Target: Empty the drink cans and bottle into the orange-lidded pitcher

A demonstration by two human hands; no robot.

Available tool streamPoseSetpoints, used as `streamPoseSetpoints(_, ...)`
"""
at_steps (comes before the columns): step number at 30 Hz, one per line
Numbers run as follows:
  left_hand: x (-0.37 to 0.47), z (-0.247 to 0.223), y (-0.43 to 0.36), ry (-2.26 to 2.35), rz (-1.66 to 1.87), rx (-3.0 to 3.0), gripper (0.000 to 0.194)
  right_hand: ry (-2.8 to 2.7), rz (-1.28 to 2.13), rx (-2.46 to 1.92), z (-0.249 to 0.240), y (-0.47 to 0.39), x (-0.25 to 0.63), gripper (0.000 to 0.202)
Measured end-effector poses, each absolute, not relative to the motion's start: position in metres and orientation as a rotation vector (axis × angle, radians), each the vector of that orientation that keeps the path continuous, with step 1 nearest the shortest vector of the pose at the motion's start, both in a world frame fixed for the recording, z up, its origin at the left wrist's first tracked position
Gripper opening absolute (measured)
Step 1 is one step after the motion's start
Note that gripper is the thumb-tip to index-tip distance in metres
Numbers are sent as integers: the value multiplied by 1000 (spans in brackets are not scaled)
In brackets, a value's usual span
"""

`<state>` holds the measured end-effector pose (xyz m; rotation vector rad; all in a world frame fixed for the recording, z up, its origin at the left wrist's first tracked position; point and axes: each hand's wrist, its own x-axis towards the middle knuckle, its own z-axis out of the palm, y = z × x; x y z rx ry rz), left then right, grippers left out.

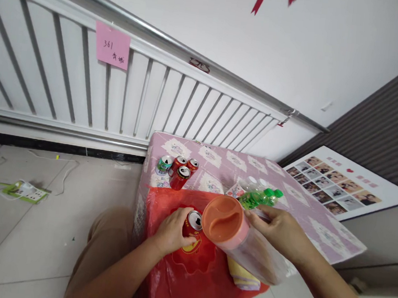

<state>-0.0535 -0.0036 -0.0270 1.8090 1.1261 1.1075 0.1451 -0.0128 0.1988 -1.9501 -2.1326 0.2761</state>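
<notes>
My left hand [173, 231] is wrapped round an opened red drink can [193, 223], upright over a red scalloped tray [192, 264]. In my right hand [279, 228] is the handle of a clear plastic pitcher [257, 252] with an orange lid [225, 218]. The pitcher is tilted, its lid end up against the can's rim. A little cloudy liquid seems to lie in its lower end; I cannot tell if any is flowing. Under the tray spreads a red plastic sheet [166, 288]. A folded yellow cloth [242, 274] lies partly behind the pitcher.
Several opened cans [181, 177] stand at the table's far left. Green-capped bottles [258, 198] lie beyond the pitcher on the patterned tablecloth [235, 160]. A white radiator [161, 102] runs behind the table. A photo board [348, 183] leans at right; a power strip [25, 191] lies on the floor.
</notes>
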Motion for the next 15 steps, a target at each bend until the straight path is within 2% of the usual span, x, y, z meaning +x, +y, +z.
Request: streamPoseSetpoints(15,-54,-28,-3,1124,1107,1831,79,-2113,272,-2000,198,-10,144,38)
